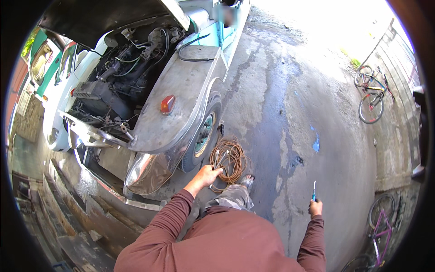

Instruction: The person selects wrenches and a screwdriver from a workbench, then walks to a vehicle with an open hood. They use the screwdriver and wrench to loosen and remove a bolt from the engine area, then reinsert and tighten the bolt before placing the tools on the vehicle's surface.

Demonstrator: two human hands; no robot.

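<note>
My left hand (206, 176) is closed, its fingertips in front of a loose coil of brown cable (232, 158) on the ground. Thin pale strands (220, 159) show just beyond those fingertips. Whatever the fingers pinch is too small to make out. Out to the right, my right hand (316, 208) is wrapped round a utility knife (313, 195) with a blue handle, its slim pale blade pointing up and away from me. The coil lies beside a vehicle's front wheel (205, 134), close to my sandalled foot (247, 181).
A vehicle with a raised hood and exposed engine (145, 50) stands at left. On its bare metal fender (181, 86) sits an orange-red lamp (167, 104). Metal pieces (68, 213) lie lower left. Bicycles (372, 93) line the right wall. Stained concrete (272, 136) runs between.
</note>
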